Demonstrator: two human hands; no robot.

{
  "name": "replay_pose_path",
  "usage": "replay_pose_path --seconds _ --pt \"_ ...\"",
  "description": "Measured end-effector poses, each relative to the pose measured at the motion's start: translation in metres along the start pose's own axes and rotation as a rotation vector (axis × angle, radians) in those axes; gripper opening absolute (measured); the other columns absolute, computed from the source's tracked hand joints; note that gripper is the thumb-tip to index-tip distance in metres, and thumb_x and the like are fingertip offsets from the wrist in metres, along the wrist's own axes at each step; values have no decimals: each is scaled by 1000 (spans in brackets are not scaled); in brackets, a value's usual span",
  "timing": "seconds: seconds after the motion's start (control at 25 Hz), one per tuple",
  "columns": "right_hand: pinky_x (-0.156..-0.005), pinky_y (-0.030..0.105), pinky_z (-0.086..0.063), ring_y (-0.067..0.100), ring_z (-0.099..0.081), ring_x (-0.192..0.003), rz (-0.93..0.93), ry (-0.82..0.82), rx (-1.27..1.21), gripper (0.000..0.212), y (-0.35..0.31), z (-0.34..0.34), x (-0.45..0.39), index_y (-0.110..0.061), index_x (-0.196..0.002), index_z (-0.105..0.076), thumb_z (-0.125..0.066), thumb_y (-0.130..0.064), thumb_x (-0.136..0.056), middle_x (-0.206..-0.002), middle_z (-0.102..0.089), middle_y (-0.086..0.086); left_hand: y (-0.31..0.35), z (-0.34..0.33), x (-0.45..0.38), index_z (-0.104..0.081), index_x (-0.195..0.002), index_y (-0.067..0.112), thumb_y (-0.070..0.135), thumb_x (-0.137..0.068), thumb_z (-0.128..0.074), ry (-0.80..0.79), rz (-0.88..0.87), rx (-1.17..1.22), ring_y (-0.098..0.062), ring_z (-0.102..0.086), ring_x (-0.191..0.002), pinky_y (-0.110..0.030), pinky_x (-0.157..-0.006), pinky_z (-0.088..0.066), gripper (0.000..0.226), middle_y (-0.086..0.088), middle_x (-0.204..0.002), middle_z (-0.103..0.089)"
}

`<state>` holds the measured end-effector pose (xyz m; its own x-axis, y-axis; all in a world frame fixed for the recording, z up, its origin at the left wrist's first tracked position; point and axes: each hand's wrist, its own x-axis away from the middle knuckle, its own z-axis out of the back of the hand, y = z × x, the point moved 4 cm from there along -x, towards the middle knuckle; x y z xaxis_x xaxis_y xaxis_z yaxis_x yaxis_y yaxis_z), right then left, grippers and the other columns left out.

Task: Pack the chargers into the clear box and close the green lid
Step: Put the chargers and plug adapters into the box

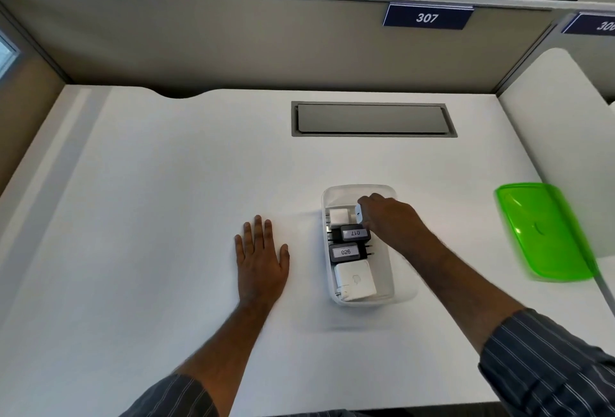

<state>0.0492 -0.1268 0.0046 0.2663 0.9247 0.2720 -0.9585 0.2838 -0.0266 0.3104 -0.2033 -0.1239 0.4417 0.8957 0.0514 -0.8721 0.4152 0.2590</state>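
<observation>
The clear box (404,295) stands on the white desk, right of centre. Inside lie a small white charger (338,216), a black charger labelled 017 (354,233), a black charger labelled 026 (346,252) and a large white charger (355,280). My right hand (389,217) is over the far end of the box, fingers closed on another white charger (358,213). My left hand (261,258) lies flat on the desk to the left of the box, fingers spread and holding nothing. The green lid (545,233) rests at the right edge of the desk, away from the box.
A grey cable hatch (372,118) is set in the desk behind the box. Grey partition walls (233,40) close the back and sides, with a blue sign reading 307 (427,17). A white divider panel (562,137) stands by the lid.
</observation>
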Motion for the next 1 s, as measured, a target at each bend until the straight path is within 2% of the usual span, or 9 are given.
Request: replay_pose_path --seconds 0.2,0.36,0.48,0.56,0.68,0.84,1.0 --pt "-56 35 -42 33 -66 -75 4 31 20 14 -2 -15 -18 -12 -101 -54 -59 -18 -89 -87 -60 7 0 0 0 -20 -161 11 46 -103 -31 -1 -5 5 -31 -8 -159 -53 -128 -13 68 -11 -171 -12" --pt "-54 33 -36 33 -65 -73 9 27 20 14 1 -21 -28 -13 -99 -52 -60 -18 -89 -82 -56 5 0 1 1 -19 -161 12 46 -103 -29 -10 -2 13 -31 -7 -159 -53 -128 -12 68 -11 -171 -12" --pt "-58 34 -41 34 -67 -82 28 10 -1 15 5 -26 -31 -12 -104 -54 -57 -16 -90 -91 -61 7 0 3 1 -20 -161 12 46 -103 -30 -17 -7 16 -31 -8 -159 -53 -128 -13 68 -11 -171 -12" --pt "-69 37 -51 33 -66 -92 40 -26 -42 23 9 -29 -30 -12 -114 -54 -57 -16 -91 -105 -62 8 0 5 1 -21 -161 11 45 -103 -33 -24 -8 27 -32 -9 -159 -53 -128 -13 68 -11 -171 -13" --pt "-79 44 -55 34 -65 -99 29 -32 -84 23 13 -29 -27 -13 -117 -55 -54 -15 -94 -112 -62 8 0 8 0 -21 -161 12 44 -103 -35 -59 -3 58 -31 -8 -159 -51 -129 -9 68 -10 -171 -11" --pt "-81 44 -54 30 -60 -106 46 60 -197 26 13 -20 -15 -16 -120 -57 -57 -22 -95 -117 -60 5 -1 16 -4 -18 -162 15 40 -103 -44 -126 16 116 -29 -3 -160 -49 -130 -5 69 -7 -172 -7" --pt "-81 42 -53 25 -56 -107 84 262 -322 26 17 -5 5 -16 -116 -62 -64 -23 -91 -113 -59 1 8 32 -11 -22 -161 15 34 -102 -49 -105 18 230 -27 -6 -159 -46 -130 -7 67 -5 -172 -13"
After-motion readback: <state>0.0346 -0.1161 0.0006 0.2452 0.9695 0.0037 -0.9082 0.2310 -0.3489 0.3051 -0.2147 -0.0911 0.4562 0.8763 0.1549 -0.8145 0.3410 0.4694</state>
